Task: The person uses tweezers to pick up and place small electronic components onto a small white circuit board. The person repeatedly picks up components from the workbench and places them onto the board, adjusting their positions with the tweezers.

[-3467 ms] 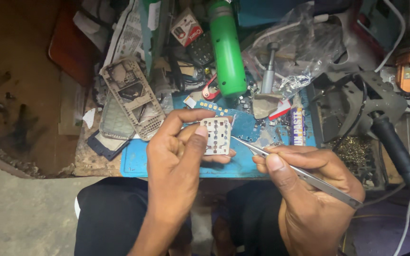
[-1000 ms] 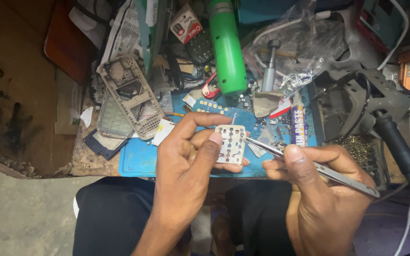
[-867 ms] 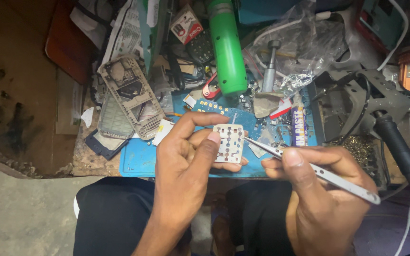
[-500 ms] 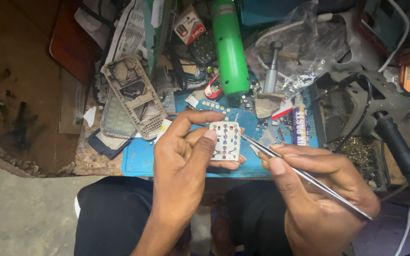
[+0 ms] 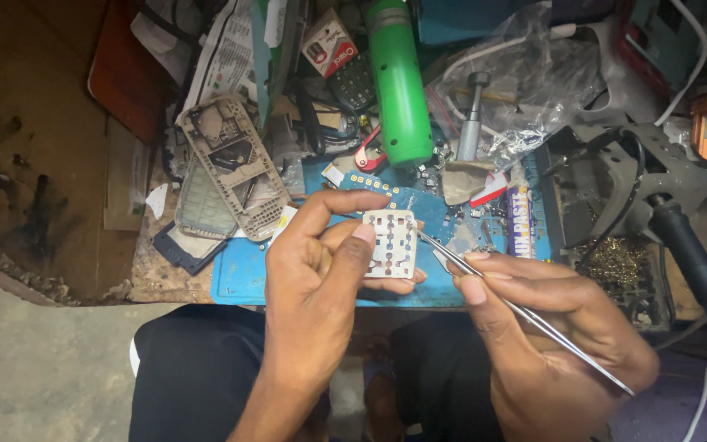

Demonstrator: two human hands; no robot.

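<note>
My left hand (image 5: 321, 278) holds a small white keypad sheet (image 5: 392, 243) with rows of square holes, pinched between thumb and fingers above the blue work mat (image 5: 243, 274). My right hand (image 5: 546, 327) grips thin metal tweezers (image 5: 517, 307); their tip touches the sheet's right edge near its top. Both hands hover over the mat's front edge, above my lap.
A grey phone frame (image 5: 235, 168) and a phone housing (image 5: 198, 217) lie at the mat's left. A green cylinder (image 5: 398, 82), a tube of paste (image 5: 520, 221), a clear plastic bag (image 5: 525, 82) and a soldering stand (image 5: 640, 176) with a black handle (image 5: 697, 270) crowd the back and right.
The left hand has turned and shifted the keypad sheet slightly. The tweezers' tip moved from lower on the sheet's right side up to its upper right edge.
</note>
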